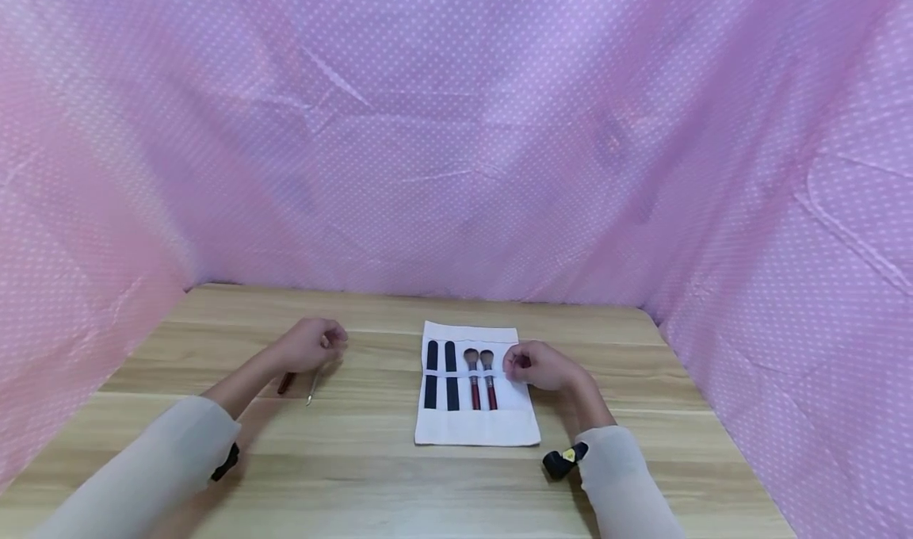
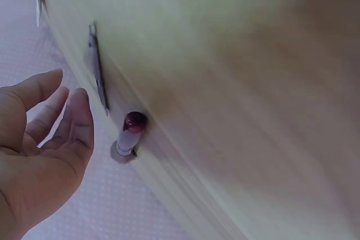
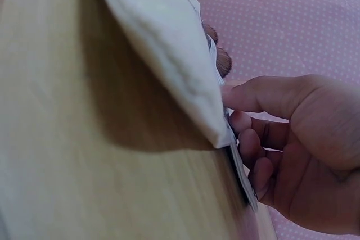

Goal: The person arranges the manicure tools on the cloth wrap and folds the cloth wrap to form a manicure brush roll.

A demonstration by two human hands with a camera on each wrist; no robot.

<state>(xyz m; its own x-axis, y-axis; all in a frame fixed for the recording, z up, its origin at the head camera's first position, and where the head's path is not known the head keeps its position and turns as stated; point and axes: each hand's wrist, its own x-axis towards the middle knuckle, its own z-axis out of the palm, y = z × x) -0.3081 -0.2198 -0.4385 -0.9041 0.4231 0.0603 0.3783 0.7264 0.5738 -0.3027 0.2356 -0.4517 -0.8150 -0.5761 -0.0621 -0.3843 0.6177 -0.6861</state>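
Observation:
A white cloth brush roll [image 1: 478,428] lies spread flat on the table. Its elastic band crosses two black nail files [image 1: 431,396] and two makeup brushes [image 1: 475,396] with red handles. At the roll's right edge, my right hand [image 1: 540,366] has thumb and fingertips pinched at the cloth by the band; the thumb overlaps the edge in the right wrist view. My left hand [image 1: 311,345] hovers over the table's left part, fingers loosely bent and holding nothing. Beside it lie a slim metal tool [image 2: 97,68] and another red-handled brush [image 2: 134,122], both partly hidden by the hand in the head view.
The wooden table [image 1: 342,475] carries the roll right of its middle. A pink polka-dot curtain [image 1: 442,166] hangs behind and along both sides of the table. Black wrist cameras [image 1: 559,464] are strapped by both sleeves.

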